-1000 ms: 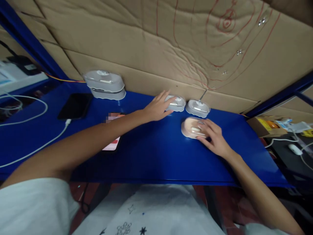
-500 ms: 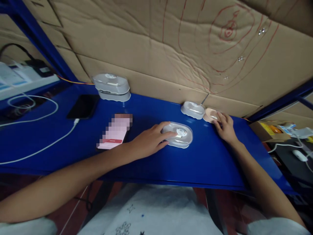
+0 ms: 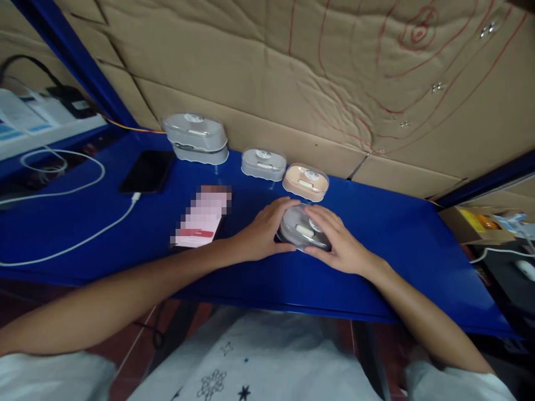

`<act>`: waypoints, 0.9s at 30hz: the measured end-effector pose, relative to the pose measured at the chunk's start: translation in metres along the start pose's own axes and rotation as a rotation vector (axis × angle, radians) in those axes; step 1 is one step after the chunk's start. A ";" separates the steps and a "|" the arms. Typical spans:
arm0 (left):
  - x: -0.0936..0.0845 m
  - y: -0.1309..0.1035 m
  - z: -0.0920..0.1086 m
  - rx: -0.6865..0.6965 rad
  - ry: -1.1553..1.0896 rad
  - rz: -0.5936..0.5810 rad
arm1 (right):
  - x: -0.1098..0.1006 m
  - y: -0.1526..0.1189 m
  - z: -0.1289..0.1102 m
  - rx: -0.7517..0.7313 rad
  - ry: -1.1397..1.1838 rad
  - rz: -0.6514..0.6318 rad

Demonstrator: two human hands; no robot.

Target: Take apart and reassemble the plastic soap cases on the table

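A small grey oval box with a clear lid (image 3: 307,229) lies on the blue table between my hands. My left hand (image 3: 267,228) curves around its left end, thumb low and fingers over the far rim. From the right, my right hand (image 3: 340,242) closes on the other end, its fingers over the lid's round sticker. Behind them stands a peach-coloured oval box (image 3: 306,184) with a clear lid, beside another grey oval box (image 3: 263,165). Neither of those is touched.
Two larger grey oval boxes (image 3: 196,136), stacked, stand at the cardboard wall (image 3: 234,83). A lit phone (image 3: 200,217) lies left of my hands, near a dark phone (image 3: 147,171) on a white cable (image 3: 100,250). A cardboard box (image 3: 463,225) is at the right.
My right hand has come left from the peach box to the box in front, now gripped by both hands. The peach box and the small grey box behind stand further left.
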State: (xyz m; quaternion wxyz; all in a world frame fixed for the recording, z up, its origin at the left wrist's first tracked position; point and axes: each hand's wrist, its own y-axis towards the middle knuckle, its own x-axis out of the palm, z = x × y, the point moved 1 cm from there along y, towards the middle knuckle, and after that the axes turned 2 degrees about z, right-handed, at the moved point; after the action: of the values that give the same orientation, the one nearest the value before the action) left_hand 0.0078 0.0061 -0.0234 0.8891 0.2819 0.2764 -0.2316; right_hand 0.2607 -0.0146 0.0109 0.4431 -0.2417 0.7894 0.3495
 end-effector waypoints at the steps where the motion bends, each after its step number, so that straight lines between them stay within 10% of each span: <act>1: 0.000 0.001 -0.001 -0.032 -0.054 0.007 | -0.001 0.000 0.002 -0.006 0.046 0.016; 14: -0.018 0.007 0.015 -0.448 -0.511 0.100 | -0.026 -0.008 0.050 0.349 0.184 0.255; 23: -0.017 0.007 0.007 -0.284 0.050 0.175 | -0.008 -0.003 0.037 0.303 0.184 0.252; 27: -0.015 0.005 -0.007 -0.264 0.246 0.035 | -0.009 -0.007 0.049 0.193 -0.030 0.200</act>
State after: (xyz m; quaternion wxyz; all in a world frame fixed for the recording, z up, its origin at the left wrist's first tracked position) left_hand -0.0035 0.0176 -0.0169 0.8818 0.1940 0.4060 -0.1414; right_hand 0.2957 0.0188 -0.0016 0.4388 -0.1127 0.8328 0.3182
